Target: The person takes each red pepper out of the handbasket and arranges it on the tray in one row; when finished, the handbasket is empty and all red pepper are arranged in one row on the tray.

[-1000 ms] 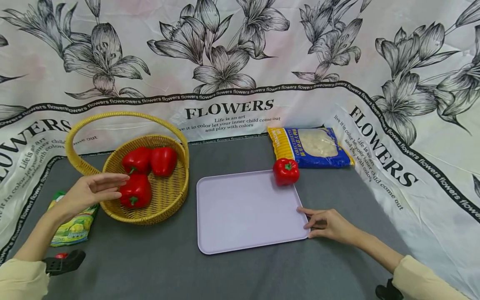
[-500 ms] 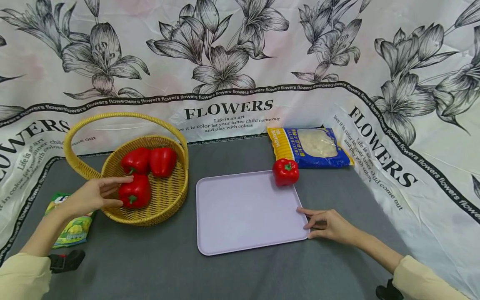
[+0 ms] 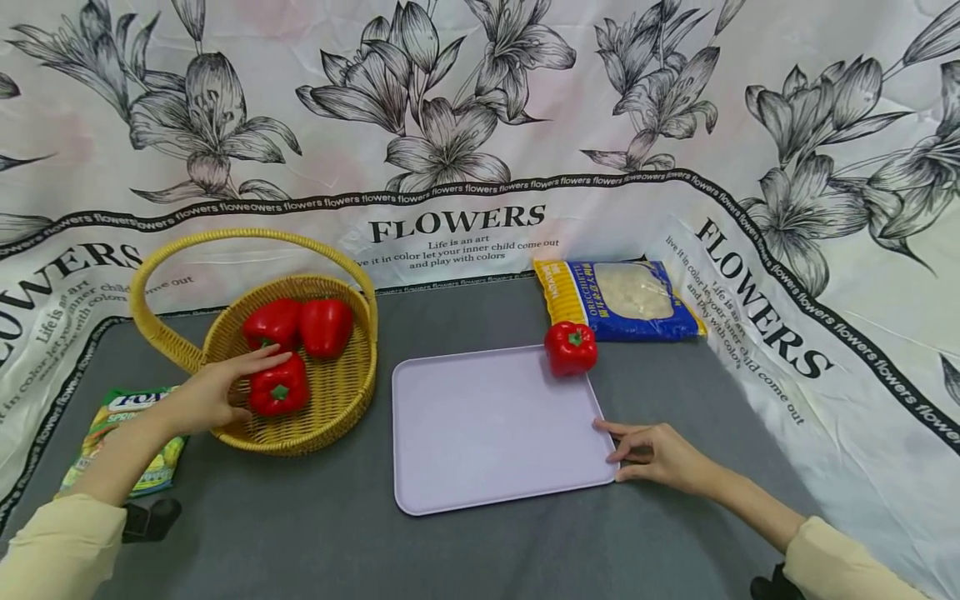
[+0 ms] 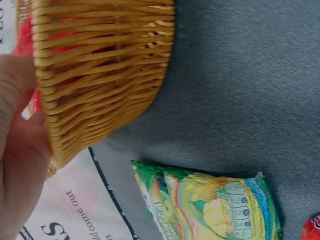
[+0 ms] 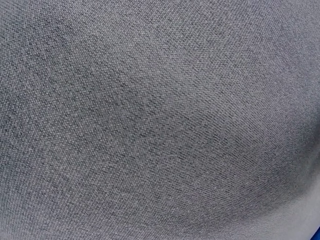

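In the head view my left hand [image 3: 206,396] reaches over the left rim of the yellow wicker basket [image 3: 341,421]. Its fingers lie across the top of the nearest red bell pepper [image 3: 279,390], the thumb at that pepper's left side. Two more red bell peppers, one left [image 3: 272,321] and one right [image 3: 326,327], sit behind it. In the left wrist view the hand [image 4: 22,150] is partly hidden by the basket wall [image 4: 105,70]. My right hand [image 3: 663,457] holds the right edge of a pale lilac tray [image 3: 487,433] near its front corner.
Another red bell pepper [image 3: 571,348] rests at the tray's back right corner, beside a blue and yellow pasta bag [image 3: 630,300]. A green and yellow packet [image 3: 161,467] lies left of the basket, partly under my left forearm. In the right wrist view only grey cloth [image 5: 150,120] shows clearly.
My left hand has moved right and further into the basket, over the nearest bell pepper, which has shifted slightly right and turned. My right hand and the tray stay in place.
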The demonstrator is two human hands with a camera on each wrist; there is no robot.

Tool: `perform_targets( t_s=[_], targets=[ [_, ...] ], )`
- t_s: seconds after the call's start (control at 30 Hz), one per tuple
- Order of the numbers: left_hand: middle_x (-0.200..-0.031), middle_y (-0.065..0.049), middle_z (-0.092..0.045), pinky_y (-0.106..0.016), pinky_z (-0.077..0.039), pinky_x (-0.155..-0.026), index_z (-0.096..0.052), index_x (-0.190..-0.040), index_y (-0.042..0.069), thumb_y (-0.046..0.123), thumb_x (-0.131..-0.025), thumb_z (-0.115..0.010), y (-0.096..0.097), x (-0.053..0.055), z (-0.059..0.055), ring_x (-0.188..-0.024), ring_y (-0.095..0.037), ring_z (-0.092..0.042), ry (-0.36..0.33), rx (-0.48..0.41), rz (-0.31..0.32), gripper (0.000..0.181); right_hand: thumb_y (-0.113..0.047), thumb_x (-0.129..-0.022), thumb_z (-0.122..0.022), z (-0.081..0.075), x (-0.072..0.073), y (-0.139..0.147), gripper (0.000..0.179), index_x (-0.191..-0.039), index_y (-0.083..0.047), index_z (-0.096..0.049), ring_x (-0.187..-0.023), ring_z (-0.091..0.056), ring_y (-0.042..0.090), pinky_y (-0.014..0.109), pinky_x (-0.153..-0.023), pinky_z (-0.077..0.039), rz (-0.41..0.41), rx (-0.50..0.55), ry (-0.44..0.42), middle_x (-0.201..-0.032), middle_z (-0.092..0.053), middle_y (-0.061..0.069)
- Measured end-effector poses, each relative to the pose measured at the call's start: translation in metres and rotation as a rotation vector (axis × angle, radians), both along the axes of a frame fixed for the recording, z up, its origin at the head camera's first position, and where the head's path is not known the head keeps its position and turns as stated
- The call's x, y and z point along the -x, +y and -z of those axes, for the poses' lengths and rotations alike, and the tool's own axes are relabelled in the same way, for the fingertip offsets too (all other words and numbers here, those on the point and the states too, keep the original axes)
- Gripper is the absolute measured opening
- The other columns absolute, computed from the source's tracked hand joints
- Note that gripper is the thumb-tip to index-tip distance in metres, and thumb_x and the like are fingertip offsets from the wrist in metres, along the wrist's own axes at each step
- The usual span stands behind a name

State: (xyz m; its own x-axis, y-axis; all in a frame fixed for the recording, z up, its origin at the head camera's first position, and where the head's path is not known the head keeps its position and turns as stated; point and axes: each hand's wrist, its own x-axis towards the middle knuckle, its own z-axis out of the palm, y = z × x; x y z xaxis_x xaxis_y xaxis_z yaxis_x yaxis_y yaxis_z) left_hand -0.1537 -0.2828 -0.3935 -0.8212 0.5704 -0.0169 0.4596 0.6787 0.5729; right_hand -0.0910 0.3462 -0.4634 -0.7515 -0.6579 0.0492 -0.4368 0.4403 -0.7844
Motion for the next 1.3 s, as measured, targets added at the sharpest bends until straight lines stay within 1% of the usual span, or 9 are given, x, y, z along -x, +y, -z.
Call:
perform_targets(
  t_s=[0.2,0.4,0.5,0.67,0.8,1.0,1.13,1.2,1.3],
  targets=[
    [-0.13,-0.028,-0.049,-0.061,-0.051,-0.078,-0.048,-0.136,0.007,-0.001,-0.062,-0.087,0.007,-0.001,0.01,-0.11,-0.049,-0.053,0.188,0.08,-0.044,0.084,-0.015,-0.081,-0.076,-0.003,-0.002,-0.001,0.014,-0.094,-0.013,-0.072,-0.127,-0.045,0.009,0.019,-0.084,-0.051,-0.004,0.008,-0.004,-0.134,-0.049,0.028],
    [-0.124,-0.023,-0.053,-0.064,-0.05,-0.073,-0.046,-0.137,0.012,0.022,-0.065,-0.09,0.014,0.002,0.011,-0.103,-0.046,-0.058,0.242,0.185,-0.134,0.085,-0.015,-0.081,-0.076,-0.002,-0.001,-0.001,0.014,-0.095,-0.013,-0.072,-0.128,-0.043,0.007,0.018,-0.085,-0.05,-0.002,0.006,-0.011,-0.135,-0.048,0.027],
    [-0.126,-0.025,-0.053,-0.065,-0.048,-0.08,-0.044,-0.138,0.005,0.024,-0.065,-0.089,0.014,0.005,0.015,-0.107,-0.047,-0.056,0.253,0.153,-0.152,0.087,-0.014,-0.081,-0.076,-0.002,-0.002,-0.002,0.014,-0.095,-0.013,-0.072,-0.128,-0.044,0.008,0.019,-0.085,-0.051,-0.005,0.01,-0.012,-0.135,-0.048,0.028],
    [-0.128,-0.026,-0.052,-0.064,-0.046,-0.086,-0.042,-0.138,0.0,0.015,-0.067,-0.088,0.013,0.008,0.023,-0.111,-0.045,-0.054,0.289,0.003,-0.135,0.086,-0.014,-0.081,-0.076,-0.004,-0.002,-0.004,0.015,-0.095,-0.013,-0.072,-0.128,-0.044,0.01,0.019,-0.085,-0.051,-0.003,0.012,-0.017,-0.135,-0.048,0.028],
    [-0.129,-0.025,-0.05,-0.065,-0.045,-0.086,-0.041,-0.139,0.004,0.011,-0.07,-0.083,0.014,0.009,0.024,-0.114,-0.043,-0.05,0.258,-0.067,-0.155,0.081,-0.015,-0.081,-0.076,-0.006,-0.002,-0.004,0.014,-0.095,-0.014,-0.072,-0.128,-0.044,0.009,0.018,-0.085,-0.05,0.012,-0.008,-0.024,-0.136,-0.048,0.026],
    [-0.135,-0.029,-0.041,-0.069,-0.038,-0.092,-0.035,-0.141,0.001,0.022,-0.074,-0.083,0.023,0.009,0.02,-0.12,-0.047,-0.043,0.114,-0.092,-0.244,0.086,-0.016,-0.081,-0.076,-0.006,-0.002,-0.004,0.014,-0.094,-0.015,-0.072,-0.128,-0.044,0.01,0.018,-0.086,-0.05,0.017,-0.015,-0.021,-0.136,-0.049,0.026],
    [-0.133,-0.03,-0.045,-0.066,-0.042,-0.089,-0.04,-0.139,-0.001,0.024,-0.071,-0.086,0.025,0.008,0.021,-0.115,-0.047,-0.048,0.116,-0.1,-0.313,0.086,-0.016,-0.082,-0.076,-0.007,-0.002,-0.004,0.014,-0.095,-0.014,-0.072,-0.128,-0.044,0.012,0.018,-0.086,-0.05,0.008,-0.008,-0.023,-0.136,-0.048,0.026],
    [-0.129,-0.03,-0.05,-0.06,-0.049,-0.084,-0.044,-0.139,0.0,0.026,-0.07,-0.087,0.025,0.009,0.022,-0.107,-0.043,-0.054,0.138,-0.104,-0.344,0.085,-0.016,-0.082,-0.076,-0.006,-0.002,-0.004,0.014,-0.095,-0.014,-0.072,-0.128,-0.044,0.012,0.018,-0.086,-0.05,0.007,-0.006,-0.025,-0.136,-0.048,0.026],
    [-0.123,-0.027,-0.056,-0.037,-0.053,-0.074,-0.047,-0.139,0.005,0.029,-0.071,-0.086,0.023,0.009,0.021,-0.094,-0.035,-0.057,0.142,-0.128,-0.378,0.082,-0.017,-0.082,-0.075,-0.006,-0.002,-0.004,0.015,-0.096,-0.014,-0.072,-0.129,-0.044,0.011,0.018,-0.086,-0.049,0.008,-0.005,-0.026,-0.137,-0.048,0.026]
  ],
)
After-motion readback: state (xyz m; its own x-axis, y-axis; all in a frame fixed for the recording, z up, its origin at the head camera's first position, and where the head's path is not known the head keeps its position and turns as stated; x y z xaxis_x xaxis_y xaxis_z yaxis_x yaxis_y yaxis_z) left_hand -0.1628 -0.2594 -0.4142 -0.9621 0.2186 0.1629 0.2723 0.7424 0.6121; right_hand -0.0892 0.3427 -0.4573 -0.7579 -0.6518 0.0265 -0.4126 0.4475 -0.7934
